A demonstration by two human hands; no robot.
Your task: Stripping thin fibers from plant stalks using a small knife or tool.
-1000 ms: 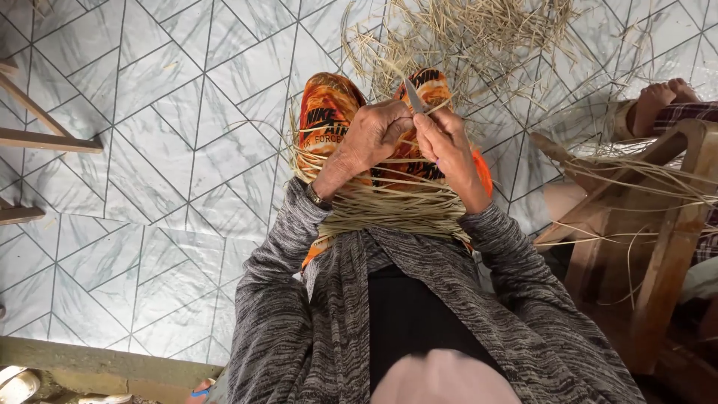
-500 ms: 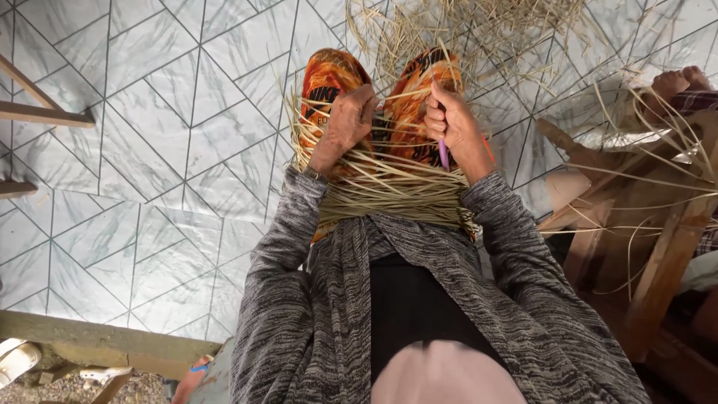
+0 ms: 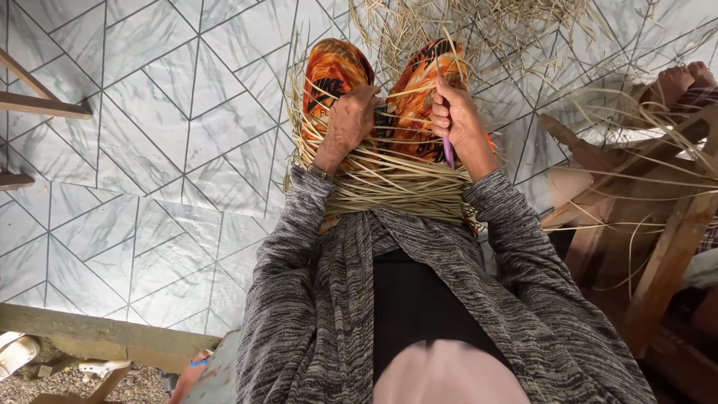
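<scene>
Since the earlier frames the two hands have been drawn apart: where they were joined over the middle of the work, each is now set on its own side, and the view has been tipped a little lower. The left hand [image 3: 348, 123], at upper centre of the frame, is pressed down on the woven straw piece [image 3: 389, 183], its fingers curled over the strands, apparently so that the weave is held flat and kept from slipping. The right hand [image 3: 456, 120], just right of it, is clenched around a slim purple tool [image 3: 447, 153], whose tip is pointed downward into the strands, probably so that gaps can be opened or strips tucked.

The woven piece is laid across the lap, over the orange patterned fabric [image 3: 336, 71] on the knees, which seem to be used as a support. Loose straw [image 3: 479, 30] is scattered over the tiled floor [image 3: 134, 150] at the top of the frame, within easy reach. A wooden frame [image 3: 658, 247] is seen at right, with long strips draped over it; another person's foot [image 3: 677, 78] is visible at upper right.
</scene>
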